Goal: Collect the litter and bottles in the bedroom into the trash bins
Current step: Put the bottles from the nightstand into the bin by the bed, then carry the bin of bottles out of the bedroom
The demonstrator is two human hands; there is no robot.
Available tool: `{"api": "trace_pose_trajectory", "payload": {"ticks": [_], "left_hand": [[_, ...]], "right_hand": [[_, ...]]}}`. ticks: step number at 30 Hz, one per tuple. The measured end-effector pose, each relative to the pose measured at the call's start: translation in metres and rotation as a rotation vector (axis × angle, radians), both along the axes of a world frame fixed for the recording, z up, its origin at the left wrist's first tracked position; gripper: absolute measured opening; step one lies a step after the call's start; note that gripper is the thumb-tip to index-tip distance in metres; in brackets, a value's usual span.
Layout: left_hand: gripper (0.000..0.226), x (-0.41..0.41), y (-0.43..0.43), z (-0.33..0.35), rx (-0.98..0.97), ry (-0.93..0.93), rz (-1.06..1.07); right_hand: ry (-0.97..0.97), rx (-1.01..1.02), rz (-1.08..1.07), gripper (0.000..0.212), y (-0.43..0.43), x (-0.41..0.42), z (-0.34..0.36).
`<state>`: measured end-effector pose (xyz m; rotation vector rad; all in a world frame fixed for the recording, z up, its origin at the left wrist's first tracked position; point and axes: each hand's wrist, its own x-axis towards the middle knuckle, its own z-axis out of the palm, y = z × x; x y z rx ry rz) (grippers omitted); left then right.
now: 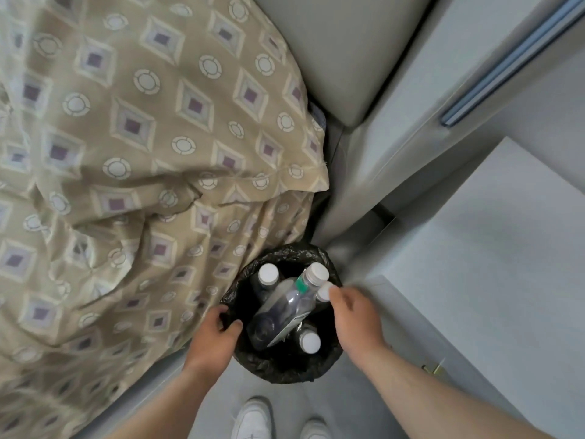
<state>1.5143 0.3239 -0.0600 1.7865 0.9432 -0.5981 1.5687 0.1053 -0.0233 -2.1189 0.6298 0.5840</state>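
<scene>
A round trash bin (275, 372) lined with a black bag stands on the floor beside the bed. Inside lie several clear plastic bottles with white caps; the largest bottle (285, 308), which has a green label, lies slanted on top, and another bottle (310, 341) stands upright near the front. My left hand (215, 340) grips the bin's left rim, thumb inside and fingers outside. My right hand (356, 321) is curled over the right rim, its thumb beside a white cap (323, 292). The right hand's other fingers are hidden.
A bed with a beige patterned duvet (142, 153) fills the left. A grey padded headboard (342, 52) is behind the bin and a white nightstand (490, 248) is to the right. A small yellowish scrap (435, 369) lies on the floor. My white shoes (253, 419) are below.
</scene>
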Motion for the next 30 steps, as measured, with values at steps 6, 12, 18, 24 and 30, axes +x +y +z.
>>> {"api": "trace_pose_trajectory", "payload": {"ticks": [6,12,18,24,30], "left_hand": [[0.034,0.028,0.003,-0.010,-0.197,0.116,0.128],[0.023,0.015,0.011,0.013,-0.164,0.162,0.088],[0.022,0.002,0.025,0.101,-0.132,0.134,0.070],[0.018,-0.010,0.026,0.231,-0.177,0.071,0.136],[0.016,-0.015,0.003,0.377,-0.138,-0.116,0.173]], "right_hand": [[0.366,0.255,-0.370,0.039,-0.017,-0.008,-0.047],[0.428,0.337,-0.469,0.043,-0.012,-0.010,-0.030],[0.412,0.386,-0.409,0.042,-0.007,-0.008,0.069],[0.340,0.426,-0.342,0.053,-0.007,-0.012,0.204],[0.242,0.449,-0.284,0.059,-0.030,-0.031,0.324]]}}
